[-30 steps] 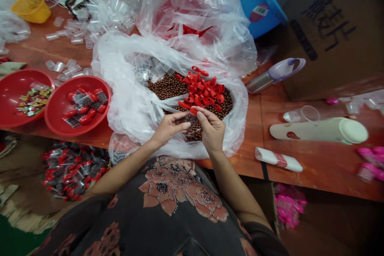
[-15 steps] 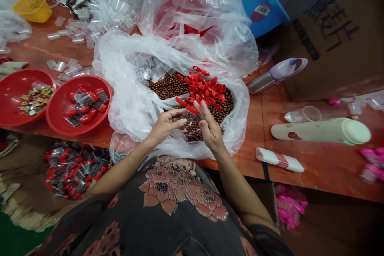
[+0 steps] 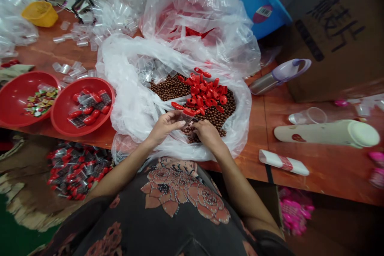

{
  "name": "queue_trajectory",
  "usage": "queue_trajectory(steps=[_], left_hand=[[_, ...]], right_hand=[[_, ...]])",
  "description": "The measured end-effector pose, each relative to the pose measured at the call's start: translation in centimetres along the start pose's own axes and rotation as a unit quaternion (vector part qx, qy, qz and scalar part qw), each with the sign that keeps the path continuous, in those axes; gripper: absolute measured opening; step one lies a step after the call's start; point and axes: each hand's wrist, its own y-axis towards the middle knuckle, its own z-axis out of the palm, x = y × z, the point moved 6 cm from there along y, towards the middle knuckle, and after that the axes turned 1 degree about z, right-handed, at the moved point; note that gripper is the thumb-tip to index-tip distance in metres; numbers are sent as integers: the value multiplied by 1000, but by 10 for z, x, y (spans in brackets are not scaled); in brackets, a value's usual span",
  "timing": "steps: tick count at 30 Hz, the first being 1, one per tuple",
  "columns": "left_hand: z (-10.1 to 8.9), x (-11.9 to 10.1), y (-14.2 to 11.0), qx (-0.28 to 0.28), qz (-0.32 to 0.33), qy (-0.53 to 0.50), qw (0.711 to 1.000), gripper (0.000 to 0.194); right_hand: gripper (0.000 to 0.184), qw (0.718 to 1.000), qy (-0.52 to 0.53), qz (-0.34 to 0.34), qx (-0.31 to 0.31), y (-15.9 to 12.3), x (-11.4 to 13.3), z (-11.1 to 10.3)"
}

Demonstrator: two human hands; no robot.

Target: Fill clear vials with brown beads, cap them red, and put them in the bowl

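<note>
My left hand [image 3: 166,128] is closed on a small clear plastic case with a red cap [image 3: 189,113], held over the open white plastic bag [image 3: 120,88]. My right hand [image 3: 208,134] is lowered to the brown balls [image 3: 222,117] in the bag, close by the case's lower end. Its fingers are curled together and their tips are partly hidden, so what they hold cannot be made out. Just beyond both hands, a heap of red plastic caps [image 3: 205,92] lies on the balls. Clear plastic cases [image 3: 148,70] lie at the bag's far left.
To the left, a red bowl [image 3: 55,118] holds red-capped cases, and another red bowl [image 3: 9,92] holds wrapped sweets. More capped cases [image 3: 78,174] are heaped below the table edge. A steel bottle [image 3: 264,84], a pale flask [image 3: 324,133] and a white roll [image 3: 283,162] are at right.
My right hand has come down from beside the red cap into the brown balls, its raised fingers now curled. My left hand still holds the case, in nearly the same place.
</note>
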Motion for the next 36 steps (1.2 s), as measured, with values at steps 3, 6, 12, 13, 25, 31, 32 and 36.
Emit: queue_trajectory(steps=[3,6,12,13,25,31,32,36], left_hand=[[-4,1,-1,-4,23,26,999,39],[-6,3,-2,4,34,60,998,37],[-2,8,-1,34,23,107,993,40],[-1,8,-1,37,22,113,993,40],[14,-2,-6,3,18,44,999,36],[13,5,-6,-6,-5,6,1000,36],[14,5,-6,-1,-3,10,1000,37],[18,7,-3,8,-6,-1,1000,40]], right_hand=[[17,1000,14,1,-17,-1,-2,-7],[18,976,155,36,-150,-8,-4,-29],[20,840,440,38,-317,-28,9,-69],[20,847,430,20,-311,-29,14,-73],[71,939,173,-95,-282,-27,31,-61],[77,942,135,-150,-267,-27,32,-67],[72,939,133,-152,-278,-28,31,-69],[62,944,107,-120,-287,-28,26,-71]])
